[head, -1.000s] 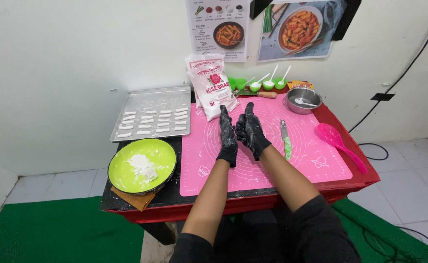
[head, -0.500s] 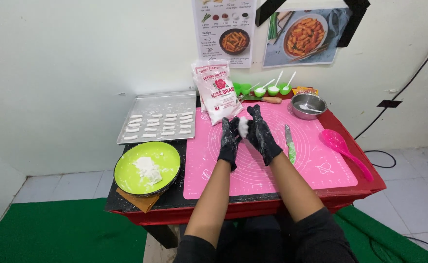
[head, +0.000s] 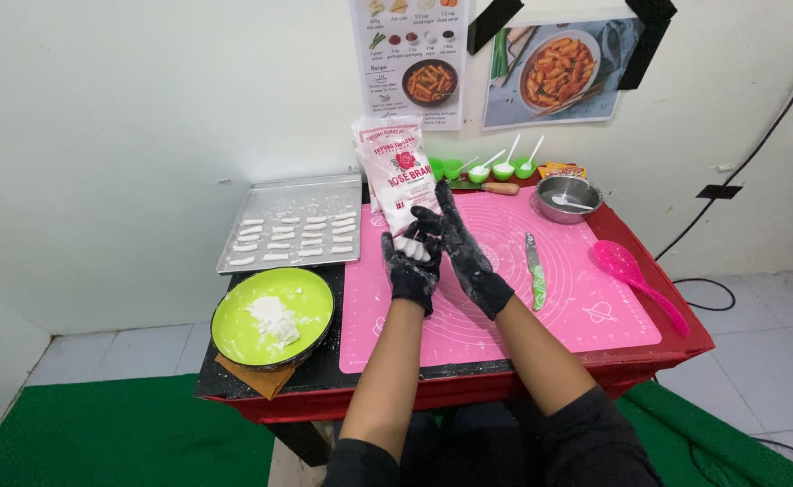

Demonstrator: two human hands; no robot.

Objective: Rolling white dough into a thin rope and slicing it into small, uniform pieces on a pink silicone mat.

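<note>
Two gloved palms | left hand [head: 412,266], right hand [head: 462,248] pressed around white dough piece [head: 411,247] | above pink mat [head: 541,316]

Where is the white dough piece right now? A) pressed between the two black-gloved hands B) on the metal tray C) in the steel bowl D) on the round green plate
A: the small white dough piece sits between the palms of the black-gloved left hand and right hand, raised above the pink silicone mat.
</note>
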